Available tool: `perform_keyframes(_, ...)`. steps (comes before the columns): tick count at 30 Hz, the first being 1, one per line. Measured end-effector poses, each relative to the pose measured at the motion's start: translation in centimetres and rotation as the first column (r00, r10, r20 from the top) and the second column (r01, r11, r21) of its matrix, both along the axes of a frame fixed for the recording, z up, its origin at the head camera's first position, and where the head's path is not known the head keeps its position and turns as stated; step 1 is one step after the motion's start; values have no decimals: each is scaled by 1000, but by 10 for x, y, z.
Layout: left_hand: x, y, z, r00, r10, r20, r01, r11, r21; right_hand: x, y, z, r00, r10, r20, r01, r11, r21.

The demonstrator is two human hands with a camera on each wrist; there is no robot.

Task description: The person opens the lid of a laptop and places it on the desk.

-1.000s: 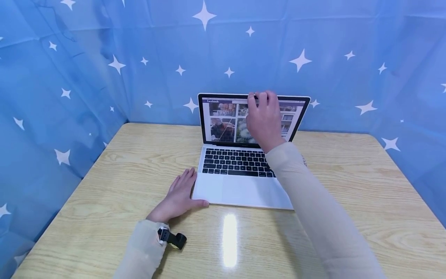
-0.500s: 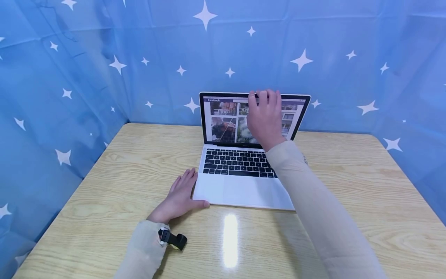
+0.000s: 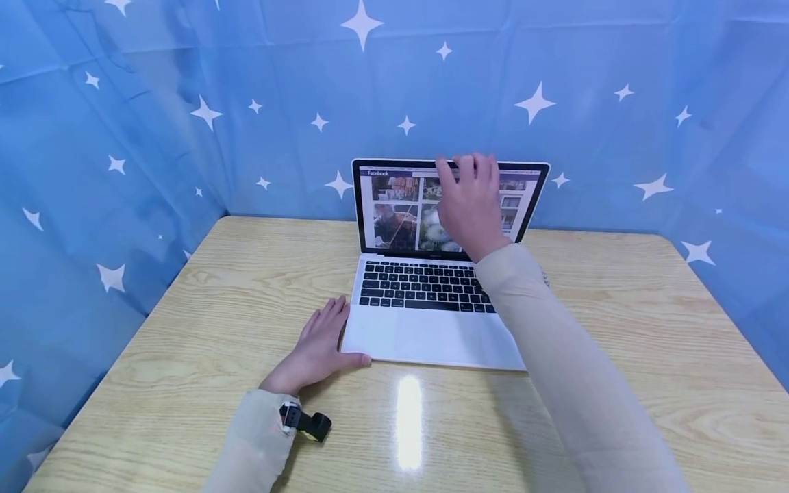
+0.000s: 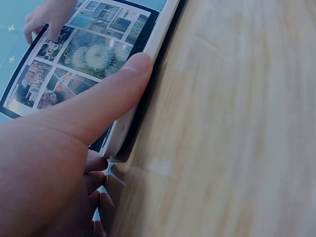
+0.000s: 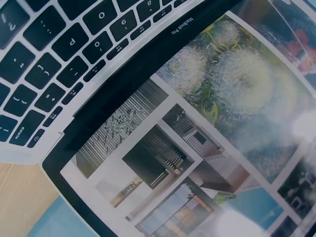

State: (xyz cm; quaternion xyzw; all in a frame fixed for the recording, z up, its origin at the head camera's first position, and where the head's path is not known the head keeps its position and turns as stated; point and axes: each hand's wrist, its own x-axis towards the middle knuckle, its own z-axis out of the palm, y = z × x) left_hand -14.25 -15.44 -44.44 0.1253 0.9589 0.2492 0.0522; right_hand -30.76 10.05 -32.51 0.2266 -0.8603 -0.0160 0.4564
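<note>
Laptop [image 3: 431, 301] stands open mid-table [image 3: 616, 356]; right hand [image 3: 470, 205] curls its fingers over the lid's top edge, left hand [image 3: 317, 346] lies flat, steadying the base. Moving the lid probably needs a gentle pull.

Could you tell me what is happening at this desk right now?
A person sits at a wooden table with an open laptop. Their right hand is at the top edge of the lid, fingers hooked over it, in front of a screen showing a photo grid. Their left hand lies flat on the table, thumb against the laptop's front left corner.
</note>
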Motion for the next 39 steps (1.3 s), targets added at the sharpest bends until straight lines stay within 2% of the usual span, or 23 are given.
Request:
perform_keyframes(9,-1,0,-5,1000,-3,-9,3,1000,2,2,5,2,998,12,55,-17,997,78)
perform_keyframes(18,-1,1,-4,1000,8,10,-8,1000,7,-2,5,6,998,-15,61,6,990,139)
perform_keyframes(28,-2,1,-2,1000,14,-1,-14,1000,7,-7,3,14,996,-11,84,0,992,127)
perform_keyframes(35,2,1,-2,1000,20,8,-20,1000,9,-10,3,16,985,-11,174,-5,996,91)
perform_keyframes(39,2,2,-3,1000,18,-10,-18,1000,18,-13,4,14,980,5,197,-16,998,56)
